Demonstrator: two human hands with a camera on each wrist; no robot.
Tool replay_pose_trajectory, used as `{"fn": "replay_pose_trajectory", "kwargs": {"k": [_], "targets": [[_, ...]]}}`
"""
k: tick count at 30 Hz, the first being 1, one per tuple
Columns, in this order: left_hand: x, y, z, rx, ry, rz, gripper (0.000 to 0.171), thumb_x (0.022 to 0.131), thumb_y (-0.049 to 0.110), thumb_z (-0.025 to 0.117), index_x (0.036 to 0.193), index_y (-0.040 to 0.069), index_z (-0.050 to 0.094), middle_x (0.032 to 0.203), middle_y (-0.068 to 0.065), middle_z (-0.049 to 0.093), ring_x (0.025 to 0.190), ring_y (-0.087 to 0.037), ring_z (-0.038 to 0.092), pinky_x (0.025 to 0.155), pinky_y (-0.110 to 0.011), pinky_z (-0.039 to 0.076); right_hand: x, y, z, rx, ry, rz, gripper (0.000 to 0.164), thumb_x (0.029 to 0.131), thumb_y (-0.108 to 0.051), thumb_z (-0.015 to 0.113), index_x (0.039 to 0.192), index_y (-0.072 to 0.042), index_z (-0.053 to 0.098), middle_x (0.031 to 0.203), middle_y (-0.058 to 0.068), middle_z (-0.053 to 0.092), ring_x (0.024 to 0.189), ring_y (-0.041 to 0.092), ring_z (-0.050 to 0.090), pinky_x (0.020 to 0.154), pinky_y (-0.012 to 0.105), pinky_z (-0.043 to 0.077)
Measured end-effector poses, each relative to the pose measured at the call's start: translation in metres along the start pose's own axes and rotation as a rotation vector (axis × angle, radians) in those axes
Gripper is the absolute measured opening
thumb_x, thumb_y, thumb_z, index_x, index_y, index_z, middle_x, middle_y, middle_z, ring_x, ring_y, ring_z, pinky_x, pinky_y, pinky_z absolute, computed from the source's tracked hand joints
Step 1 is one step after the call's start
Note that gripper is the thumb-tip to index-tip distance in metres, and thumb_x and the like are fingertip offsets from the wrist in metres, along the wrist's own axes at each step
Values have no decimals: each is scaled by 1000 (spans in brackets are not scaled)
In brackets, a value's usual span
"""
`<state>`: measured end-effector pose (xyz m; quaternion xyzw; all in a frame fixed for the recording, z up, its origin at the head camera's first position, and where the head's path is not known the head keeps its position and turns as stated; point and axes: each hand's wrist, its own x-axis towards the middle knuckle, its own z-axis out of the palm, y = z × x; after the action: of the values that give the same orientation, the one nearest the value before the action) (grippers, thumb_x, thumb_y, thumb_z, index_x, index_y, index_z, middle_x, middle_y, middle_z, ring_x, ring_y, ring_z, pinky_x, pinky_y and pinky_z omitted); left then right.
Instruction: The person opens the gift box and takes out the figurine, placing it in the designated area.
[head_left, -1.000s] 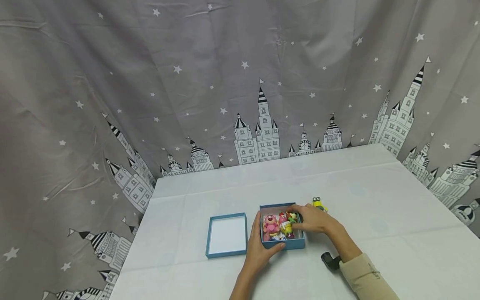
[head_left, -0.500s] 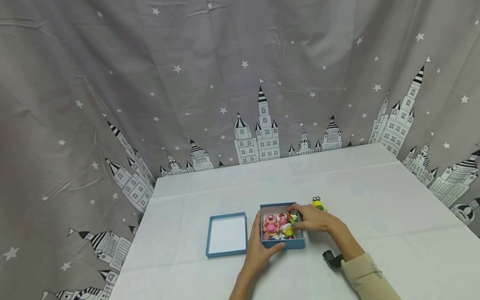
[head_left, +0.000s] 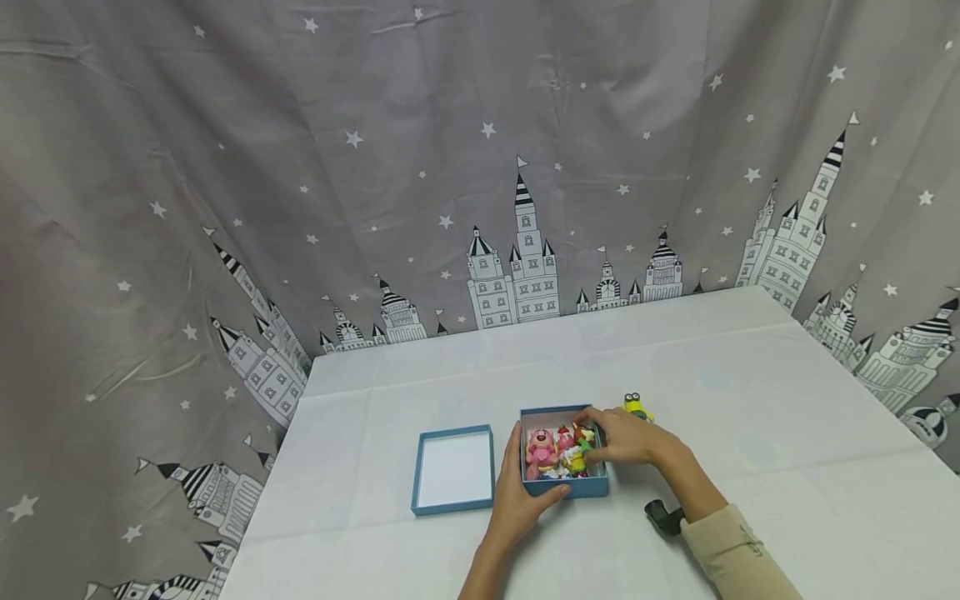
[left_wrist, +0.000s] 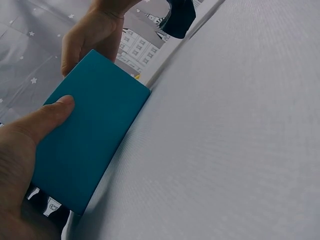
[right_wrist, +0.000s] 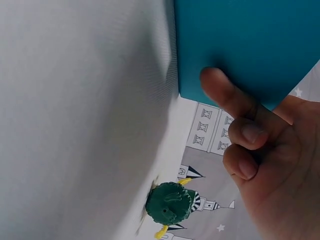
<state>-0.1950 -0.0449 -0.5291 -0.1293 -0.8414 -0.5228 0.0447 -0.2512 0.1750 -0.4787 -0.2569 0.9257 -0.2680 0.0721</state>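
Note:
A small blue box without its cover stands on the white table, filled with toy figurines. My left hand grips its left side, thumb pressed on the front wall, as the left wrist view shows on the blue box wall. Over the right rim, my right hand reaches in; its thumb and forefinger pinch a green-and-brown figurine. In the right wrist view, one finger of the right hand lies against the outer wall. Beside that figurine are a pink bear and a yellow-and-white figurine.
Left of the box lies a blue-rimmed lid, white inside facing up. A yellow minion figurine is on the table just behind my right hand. A black wrist camera sits at my right wrist. Behind the table hangs a grey castle-print curtain.
Inside the box, the yellow-and-white figurine has shifted slightly and shows more white. My right hand has barely moved; my left hand and the box stay in place.

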Motion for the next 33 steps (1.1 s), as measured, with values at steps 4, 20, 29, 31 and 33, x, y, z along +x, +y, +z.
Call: {"fn": "replay_pose_trajectory", "kwargs": {"k": [4, 20, 29, 31, 33], "targets": [[0, 0, 0, 3, -1, -6, 108, 70, 44, 77, 149, 17, 9, 150, -15, 22, 133, -35, 26, 103, -55, 26, 0, -1, 0, -18, 0, 27, 58, 72, -38, 68, 121, -10, 55, 106, 5, 61, 99, 28, 56, 85, 52, 45], [0, 2, 0, -14, -6, -4, 107, 70, 43, 78, 149, 17, 10, 149, -15, 22, 133, -36, 27, 103, -56, 26, -1, 0, -4, 28, -25, -9, 64, 70, -38, 73, 123, -10, 52, 107, 3, 60, 95, 21, 55, 83, 45, 46], [1, 3, -1, -28, -11, -17, 107, 70, 42, 78, 149, 19, 10, 149, -14, 23, 133, -34, 27, 104, -54, 26, 0, 1, -5, 44, -20, -12, 65, 69, -38, 76, 122, -9, 53, 104, 0, 62, 89, 15, 54, 79, 40, 47], [0, 3, -1, -27, -10, -13, 107, 70, 42, 78, 149, 17, 10, 149, -14, 23, 133, -34, 27, 104, -54, 26, 0, 1, -5, 52, -11, -20, 65, 68, -38, 77, 121, -8, 54, 102, -1, 61, 86, 13, 53, 77, 38, 47], [0, 3, -2, -22, -10, -9, 107, 70, 43, 78, 149, 16, 10, 149, -15, 23, 133, -34, 27, 104, -54, 26, 0, 2, -5, 57, -3, -28, 65, 67, -37, 78, 121, -8, 55, 97, -3, 60, 82, 12, 51, 73, 35, 45]]}}
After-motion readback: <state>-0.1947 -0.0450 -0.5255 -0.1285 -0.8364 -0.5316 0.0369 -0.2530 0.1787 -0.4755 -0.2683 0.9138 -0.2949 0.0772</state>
